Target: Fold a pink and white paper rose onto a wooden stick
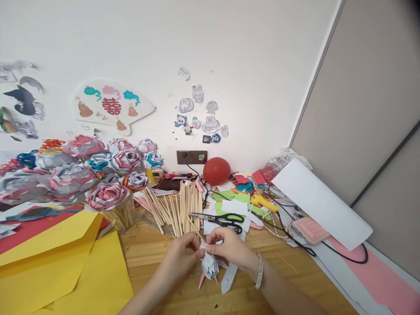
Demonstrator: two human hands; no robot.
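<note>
Between my two hands, low in the middle of the head view, is a small white paper flower [210, 265] with layered petals and pink pointed tips below it. My left hand [184, 253] pinches its upper left side with thumb and forefinger. From the right, my right hand [229, 247] grips the top edge, fingers closed on the paper; a beaded bracelet [259, 271] circles that wrist. White paper strips [229, 278] lie under and beside the flower. Black-handled scissors [226, 217] rest just beyond my hands, near a bundle of wooden sticks [183, 205].
Finished paper flowers [108, 197] stand at the left above yellow paper sheets [88, 271]. A yellow glue gun [264, 202] with a black cable lies right of the scissors among coloured scraps. Farther right are a pink calculator [311, 229] and white card [323, 203]; a red balloon [217, 170] sits against the wall.
</note>
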